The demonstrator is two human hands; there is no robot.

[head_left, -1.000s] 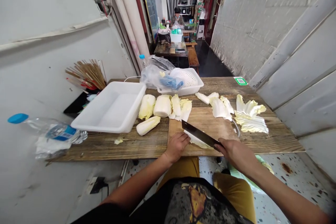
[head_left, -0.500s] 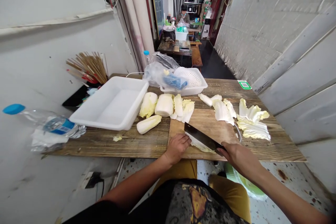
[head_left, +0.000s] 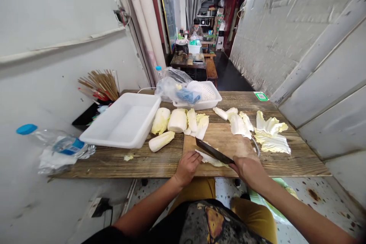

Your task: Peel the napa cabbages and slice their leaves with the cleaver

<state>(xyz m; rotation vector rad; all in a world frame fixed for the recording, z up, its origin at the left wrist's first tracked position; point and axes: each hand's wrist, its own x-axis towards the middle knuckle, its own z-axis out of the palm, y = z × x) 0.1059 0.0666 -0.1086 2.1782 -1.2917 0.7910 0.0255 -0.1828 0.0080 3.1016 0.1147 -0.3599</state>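
Note:
My right hand [head_left: 248, 168] is closed round the handle of a cleaver [head_left: 214, 151], its dark blade slanting up to the left over the cutting board [head_left: 225, 137]. Under and in front of the blade lies a pale napa cabbage leaf [head_left: 211, 160]. My left hand [head_left: 188, 167] has its fingers closed on the left end of that leaf, close to the cleaver's tip. Thick cabbage chunks [head_left: 177, 121] and a small cabbage heart [head_left: 161, 141] sit left of the board. Loose leaves [head_left: 270, 133] are spread to the right, and others [head_left: 239, 125] overlap the board's far edge.
A white plastic tray [head_left: 121, 120] stands at the left, near a water bottle [head_left: 63, 145] and a holder of chopsticks [head_left: 100, 84]. Behind the cabbage, a second tray [head_left: 210, 102] carries plastic bags and foam netting. Another person [head_left: 196, 28] sits at a far table.
The cleaver has shifted toward me and tilted so its blade looks narrower, uncovering more of the leaf. My head view has tipped up slightly. Both hands keep their hold.

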